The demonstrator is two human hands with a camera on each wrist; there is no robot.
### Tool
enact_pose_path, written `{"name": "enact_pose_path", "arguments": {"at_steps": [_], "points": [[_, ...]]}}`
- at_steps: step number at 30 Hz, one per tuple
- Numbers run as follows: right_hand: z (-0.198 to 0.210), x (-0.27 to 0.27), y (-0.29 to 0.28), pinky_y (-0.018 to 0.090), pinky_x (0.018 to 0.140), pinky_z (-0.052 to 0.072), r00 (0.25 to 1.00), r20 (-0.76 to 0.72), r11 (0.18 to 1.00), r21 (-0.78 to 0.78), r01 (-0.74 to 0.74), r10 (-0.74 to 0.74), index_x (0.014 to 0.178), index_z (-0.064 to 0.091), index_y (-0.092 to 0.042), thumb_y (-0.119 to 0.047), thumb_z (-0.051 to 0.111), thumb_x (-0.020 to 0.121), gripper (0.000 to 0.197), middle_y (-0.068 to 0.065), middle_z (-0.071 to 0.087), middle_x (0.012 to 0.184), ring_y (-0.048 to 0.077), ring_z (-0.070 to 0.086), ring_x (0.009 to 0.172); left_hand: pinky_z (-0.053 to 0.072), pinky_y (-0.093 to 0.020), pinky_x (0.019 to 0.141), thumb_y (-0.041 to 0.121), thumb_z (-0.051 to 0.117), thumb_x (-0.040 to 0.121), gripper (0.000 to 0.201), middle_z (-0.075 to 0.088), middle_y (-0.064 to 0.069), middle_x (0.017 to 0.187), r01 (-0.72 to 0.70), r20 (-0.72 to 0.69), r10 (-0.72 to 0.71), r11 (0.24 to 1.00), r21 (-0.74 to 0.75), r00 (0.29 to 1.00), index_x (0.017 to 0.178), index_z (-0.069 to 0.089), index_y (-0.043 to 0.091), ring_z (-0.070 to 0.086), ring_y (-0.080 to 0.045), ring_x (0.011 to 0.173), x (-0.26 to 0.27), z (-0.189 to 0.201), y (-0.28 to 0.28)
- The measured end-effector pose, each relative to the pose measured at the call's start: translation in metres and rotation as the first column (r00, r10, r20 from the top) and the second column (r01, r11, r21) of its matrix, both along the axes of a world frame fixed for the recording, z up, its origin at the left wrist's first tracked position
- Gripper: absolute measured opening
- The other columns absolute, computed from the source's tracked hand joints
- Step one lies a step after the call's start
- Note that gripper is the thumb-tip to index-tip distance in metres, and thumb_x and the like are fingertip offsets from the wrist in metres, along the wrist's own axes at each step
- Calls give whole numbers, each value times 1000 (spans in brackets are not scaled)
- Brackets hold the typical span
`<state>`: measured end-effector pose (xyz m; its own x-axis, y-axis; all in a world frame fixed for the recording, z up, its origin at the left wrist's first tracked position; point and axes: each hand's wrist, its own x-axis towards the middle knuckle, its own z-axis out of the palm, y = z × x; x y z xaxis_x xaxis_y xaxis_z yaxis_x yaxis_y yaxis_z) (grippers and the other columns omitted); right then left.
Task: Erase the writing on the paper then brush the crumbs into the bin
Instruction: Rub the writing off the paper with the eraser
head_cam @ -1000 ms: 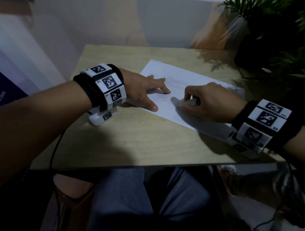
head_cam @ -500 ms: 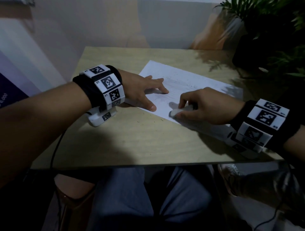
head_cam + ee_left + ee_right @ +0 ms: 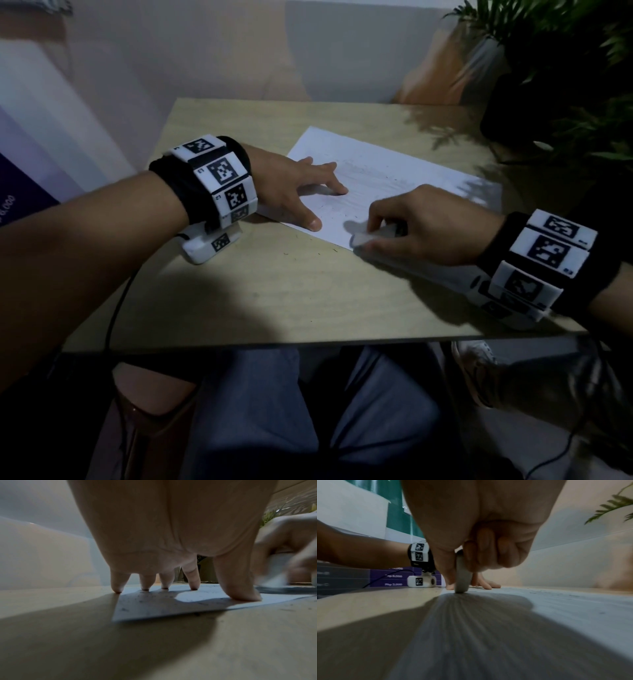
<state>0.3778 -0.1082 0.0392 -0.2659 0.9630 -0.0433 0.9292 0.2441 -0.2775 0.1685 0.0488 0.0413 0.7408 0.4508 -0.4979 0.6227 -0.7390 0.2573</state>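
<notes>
Paper point(image 3: 387, 178) lies slantwise on the wooden table point(image 3: 308, 294), nearer its far right corner than its near edge, and I keep it there with my left hand point(image 3: 294, 188): the fingers are spread and fairly straight, their tips pressed onto the sheet's left end, the thumb down near the paper's near edge, so the sheet cannot slide or buckle under the rubbing. The left wrist view shows the little finger point(image 3: 118, 584) landing right at the paper's edge while the others stand on the sheet. My right hand point(image 3: 424, 226) is curled round a white eraser point(image 3: 368, 237), pinching it between thumb and fingers; I hold it on edge, as the right wrist view shows, so a narrow end bears on the paper close to its near edge, just beside my left thumb. That tilt puts the pressure on a small patch, which I judge suits faint pencil lines. Dark crumbs point(image 3: 145, 599) speckle the sheet by my left fingers, and a few lie on the bare wood along the paper's near edge. Faint writing seems to remain mid-sheet, so I judge erasing is unfinished. No bin shows in any view; a potted plant point(image 3: 565, 68) stands at the table's far right corner.
</notes>
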Motion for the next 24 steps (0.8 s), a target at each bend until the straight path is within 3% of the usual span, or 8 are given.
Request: {"name": "enact_pose_path", "arguments": {"at_steps": [2, 4, 6, 10, 15, 16, 19, 24], "points": [[3, 1, 1, 32, 65, 45, 997, -73, 996, -87, -25, 19, 92, 68, -28, -63, 57, 79, 39, -11, 61, 70, 6, 56, 68, 2, -44, 127, 60, 69, 88, 76, -9, 30, 165, -3, 4, 3, 1000, -5, 1000, 149, 25, 62, -14, 0, 153, 0, 0, 1], [2, 4, 4, 28, 63, 40, 994, -95, 998, -24, 52, -54, 93, 69, -30, -61, 60, 84, 33, -13, 60, 69, 3, 56, 67, 2, -44, 127, 61, 69, 87, 76, -9, 29, 165, -8, 3, 8, 1000, -1, 1000, 149, 25, 62, -14, -1, 153, 0, 0, 1], [0, 9, 7, 28, 62, 36, 989, -97, 991, 65, 119, -112, 100, 65, -28, -53, 61, 90, 27, -12, 59, 70, 4, 54, 67, 2, -45, 127, 61, 69, 87, 76, -9, 27, 166, -22, -6, 22, 1000, 10, 1000, 150, 25, 62, -13, -5, 154, 0, 0, 2], [-1, 13, 7, 33, 65, 37, 989, -118, 993, 57, 100, -93, 109, 55, -23, -37, 57, 93, 21, -4, 65, 80, 10, 57, 72, 3, -49, 127, 58, 67, 90, 75, -11, 26, 166, -57, -34, 58, 998, 18, 998, 151, 23, 60, -12, -8, 155, -1, 2, 6], [2, 10, 8, 27, 66, 40, 991, -111, 997, -5, 80, -80, 111, 58, -24, -58, 49, 85, 44, -13, 65, 76, -1, 57, 71, 6, -50, 127, 31, 58, 101, 66, -10, 21, 168, -35, 6, 35, 999, 5, 999, 150, 23, 59, -12, -6, 155, 0, 1, 7], [2, 8, 8, 27, 66, 40, 993, -94, 998, -17, 64, -66, 109, 60, -25, -62, 49, 82, 47, -14, 64, 75, -1, 56, 70, 4, -49, 127, 32, 57, 102, 66, -10, 22, 168, -23, 15, 23, 1000, -5, 1000, 151, 22, 60, -13, -5, 154, 0, 0, 6], [-1, 4, 9, 23, 66, 40, 998, -57, 998, -56, 2, -5, 102, 65, -31, -58, 59, 84, 33, -16, 64, 78, -3, 57, 71, -5, -47, 126, 65, 56, 94, 71, -14, 25, 166, 20, -23, -21, 999, -25, 1000, 152, 14, 64, -17, -4, 153, 1, 1, 2], [-1, 5, 12, 27, 64, 38, 996, -32, 996, 49, 80, -79, 100, 68, -27, -54, 62, 84, 32, -16, 61, 73, -3, 55, 69, -4, -48, 126, 64, 57, 92, 78, -19, 21, 166, 40, -60, -40, 999, -6, 997, 154, 9, 61, -18, -8, 154, 3, 3, 0]]}}
